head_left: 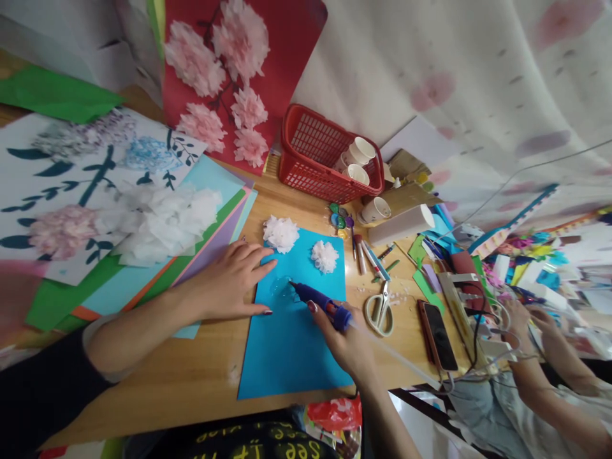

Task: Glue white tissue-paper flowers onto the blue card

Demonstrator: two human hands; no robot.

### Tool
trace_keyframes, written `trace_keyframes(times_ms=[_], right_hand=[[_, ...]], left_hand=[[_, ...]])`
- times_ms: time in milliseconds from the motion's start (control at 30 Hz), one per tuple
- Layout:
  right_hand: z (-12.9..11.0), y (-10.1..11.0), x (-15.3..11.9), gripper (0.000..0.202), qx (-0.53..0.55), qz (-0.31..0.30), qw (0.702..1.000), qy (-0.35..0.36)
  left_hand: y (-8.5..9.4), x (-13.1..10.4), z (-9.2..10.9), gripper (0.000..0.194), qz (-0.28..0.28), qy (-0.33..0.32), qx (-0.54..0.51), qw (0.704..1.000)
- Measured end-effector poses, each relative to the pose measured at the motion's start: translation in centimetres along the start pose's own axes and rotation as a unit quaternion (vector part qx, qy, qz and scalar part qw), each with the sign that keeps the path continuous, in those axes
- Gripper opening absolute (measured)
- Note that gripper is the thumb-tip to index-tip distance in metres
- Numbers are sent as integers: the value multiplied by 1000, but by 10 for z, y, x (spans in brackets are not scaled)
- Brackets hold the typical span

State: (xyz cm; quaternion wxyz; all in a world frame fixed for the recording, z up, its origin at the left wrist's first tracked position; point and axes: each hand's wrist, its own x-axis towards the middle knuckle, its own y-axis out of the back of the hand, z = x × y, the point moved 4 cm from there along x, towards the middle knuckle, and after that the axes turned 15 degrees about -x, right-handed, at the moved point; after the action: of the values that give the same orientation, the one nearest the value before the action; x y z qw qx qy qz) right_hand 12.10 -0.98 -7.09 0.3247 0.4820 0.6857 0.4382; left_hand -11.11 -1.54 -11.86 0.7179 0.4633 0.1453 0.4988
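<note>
My right hand (pixel 345 341) is wrapped round a blue hot glue gun (pixel 319 301), whose dark nozzle points to the left. Its tip touches or hovers just over a blue sheet of paper (pixel 291 350), beside a shiny patch of clear glue (pixel 282 287). My left hand (pixel 239 280) lies with fingers spread across the sheet's left edge. Two white paper flowers sit near the top of the sheet: a larger flower (pixel 281 234) at its left corner and a smaller flower (pixel 325 256) to the right.
Scissors (pixel 380 312) and a phone (pixel 438 336) lie to the right. Behind stands a red basket (pixel 329 182) with paper cups. Colored paper and finished flower pictures (pixel 95 166) cover the left. Another person's hands (pixel 530 325) work at far right.
</note>
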Motion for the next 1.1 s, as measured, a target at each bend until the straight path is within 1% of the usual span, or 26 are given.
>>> trace_keyframes(times_ms=[133,267,400,533,600,667,767,867,1000,1100], right_hand=[[5,6,-7,43,-12,3,1000,-28],[4,2,-2,44,6,1,999,-40],[1,-1,-4,46,-14,15,999,-37],[1,1,-12,44,-25,-7,999,-36],[1,1,-14,46,-23,-6,999,-44],[1,1,-14,46,-23,-2,999,-49],[-2,-1,-15,45,-21,-9,999,-40],[-5,-2,-19,45,-1,-23,999,-33],[1,0,-24,40,46,-17,997,-59],[6,-4,-26,39,65,-23,995,-74]], left_hand=[[-1,0,0,80,-2,0,-2,1000],[-1,0,0,77,-9,10,-6,1000],[0,1,1,77,-16,6,-5,1000],[0,0,0,76,-3,4,-20,1000],[-1,0,-1,76,2,7,-23,1000],[-1,-1,-1,77,-1,8,-22,1000],[-1,0,-1,77,-10,9,-22,1000],[1,1,0,77,-16,7,-23,1000],[3,1,1,75,-13,11,-27,999],[3,1,2,75,-13,12,-28,999]])
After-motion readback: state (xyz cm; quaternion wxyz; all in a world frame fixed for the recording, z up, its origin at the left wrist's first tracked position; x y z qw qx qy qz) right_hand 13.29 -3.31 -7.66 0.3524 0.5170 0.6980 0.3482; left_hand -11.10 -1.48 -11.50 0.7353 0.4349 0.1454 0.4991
